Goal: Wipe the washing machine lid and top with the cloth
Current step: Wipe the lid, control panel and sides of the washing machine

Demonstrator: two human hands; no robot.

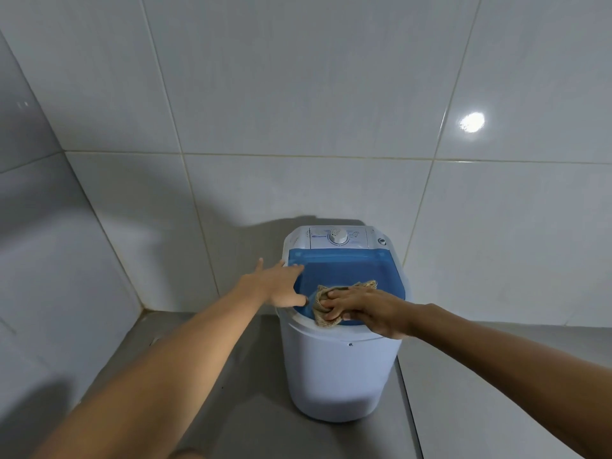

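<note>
Cloth [331,304] tan, crumpled, on blue lid [347,270].

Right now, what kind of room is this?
Probably a home laundry or wash area: a small top-loading washing machine with a blue lid stands in a corner of glossy tiled walls on a grey floor.

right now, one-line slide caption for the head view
Right hand presses a cloth on the washer's blue lid; left hand braces its edge.
</note>
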